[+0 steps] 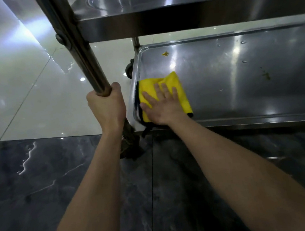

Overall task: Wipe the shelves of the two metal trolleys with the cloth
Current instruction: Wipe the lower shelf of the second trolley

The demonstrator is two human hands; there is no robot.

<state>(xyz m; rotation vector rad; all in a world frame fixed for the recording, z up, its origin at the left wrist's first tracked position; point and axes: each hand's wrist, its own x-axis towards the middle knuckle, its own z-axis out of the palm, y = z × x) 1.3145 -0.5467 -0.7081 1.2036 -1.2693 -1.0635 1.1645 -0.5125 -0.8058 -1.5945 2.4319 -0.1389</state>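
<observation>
A folded yellow cloth with a dark edge lies in the near left corner of the trolley's bottom shelf. My right hand presses flat on the cloth with its fingers spread. The trolley's upright corner post slants up to the left, and my left hand is wrapped around it low down. An orange spot marks the shelf near its far left corner, and darker specks lie further right. The shelf above overhangs the far part of the bottom one.
A black caster wheel shows behind the bottom shelf's left edge. The floor is pale glossy tile to the left and dark marbled tile near me. Water drops dot the far right of the shelf.
</observation>
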